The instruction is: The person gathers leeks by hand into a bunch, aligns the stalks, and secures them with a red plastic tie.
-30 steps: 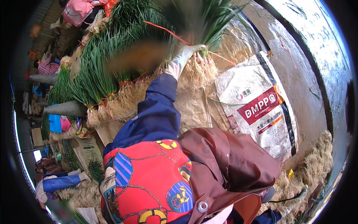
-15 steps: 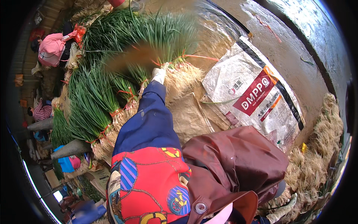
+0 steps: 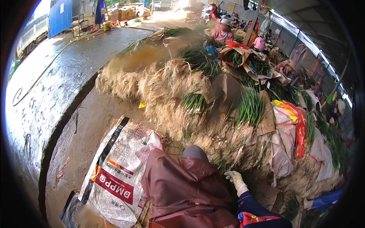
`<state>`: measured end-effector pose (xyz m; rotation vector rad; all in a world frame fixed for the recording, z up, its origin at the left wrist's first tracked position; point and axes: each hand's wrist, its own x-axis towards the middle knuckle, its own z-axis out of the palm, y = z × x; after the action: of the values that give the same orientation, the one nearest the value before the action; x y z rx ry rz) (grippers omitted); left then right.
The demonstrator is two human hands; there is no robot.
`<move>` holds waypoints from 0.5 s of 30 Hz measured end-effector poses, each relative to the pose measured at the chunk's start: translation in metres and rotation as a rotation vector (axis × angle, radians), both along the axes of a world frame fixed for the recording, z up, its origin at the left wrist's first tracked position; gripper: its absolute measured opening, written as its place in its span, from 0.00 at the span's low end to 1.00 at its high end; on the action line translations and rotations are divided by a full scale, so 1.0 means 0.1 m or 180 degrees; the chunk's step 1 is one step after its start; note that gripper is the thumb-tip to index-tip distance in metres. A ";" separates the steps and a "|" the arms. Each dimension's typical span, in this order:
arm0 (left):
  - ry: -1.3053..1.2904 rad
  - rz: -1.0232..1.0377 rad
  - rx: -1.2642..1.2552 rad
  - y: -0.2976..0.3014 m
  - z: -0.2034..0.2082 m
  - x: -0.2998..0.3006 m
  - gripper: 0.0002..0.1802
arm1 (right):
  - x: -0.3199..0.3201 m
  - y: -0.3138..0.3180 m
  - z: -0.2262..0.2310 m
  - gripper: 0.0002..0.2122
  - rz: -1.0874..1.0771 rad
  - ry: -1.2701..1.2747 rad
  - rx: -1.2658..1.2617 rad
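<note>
My right hand (image 3: pixel 235 180), in a pale glove, reaches in from the lower right beside my brown apron (image 3: pixel 186 186). Its fingers are partly stretched out, and I make out nothing held in them. Just beyond the fingertips lie loose spring onions (image 3: pixel 232 161), partly in shadow; I cannot tell whether the hand touches them. A big heap of spring onions with straw-coloured roots (image 3: pixel 167 85) spreads in front of my knees. Upright green leaves (image 3: pixel 251 108) stick out of it. My left hand is out of the picture.
A white printed sack (image 3: pixel 114 171) lies flat on wet concrete at my left, near a dark groove (image 3: pixel 68 121). Pale sacks with red netting (image 3: pixel 300 129) stand at the right. A yellow hose (image 3: pixel 49 72) crosses the floor. Several people sit beyond the heap, one in pink (image 3: pixel 222 34).
The view has swung round to the right, from tied green bundles to the root heap. The gloved left hand that was at a tied bundle is gone from view; my right hand has come in.
</note>
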<state>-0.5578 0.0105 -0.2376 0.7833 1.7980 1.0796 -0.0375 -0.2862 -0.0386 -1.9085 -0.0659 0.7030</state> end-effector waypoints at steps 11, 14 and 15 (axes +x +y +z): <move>-0.0870 -0.2223 0.1127 1.21 1.63 2.46 0.28 | -0.05 -1.08 -0.46 0.11 -0.1413 0.0470 0.0520; -0.0445 -0.3529 0.1684 1.02 2.44 3.56 0.27 | -0.13 -1.36 -0.52 0.11 -0.2166 0.0621 0.0621; -0.0372 -0.3740 0.1725 0.85 2.65 3.91 0.26 | -0.20 -1.46 -0.55 0.11 -0.2227 0.0515 0.0696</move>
<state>-0.1667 0.0950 0.0270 1.7377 0.6407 0.7269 -0.0576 -0.4327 -0.0940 -1.5114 0.5780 0.3461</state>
